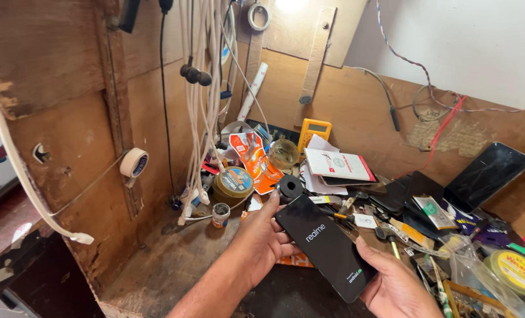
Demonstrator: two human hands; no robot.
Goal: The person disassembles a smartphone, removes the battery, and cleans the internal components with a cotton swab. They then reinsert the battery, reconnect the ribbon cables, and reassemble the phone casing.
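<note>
Black smartphone (327,246) held between left hand (261,238) and right hand (395,287).

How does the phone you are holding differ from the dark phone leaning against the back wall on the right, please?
The held phone is gripped by the left hand and right hand; the leaning phone rests untouched against the wooden wall. The held phone's screen is lit, showing small white text on black; the leaning phone's screen is dark and reflective, apparently scratched or cracked. Both are slim black rectangular slabs.
</note>
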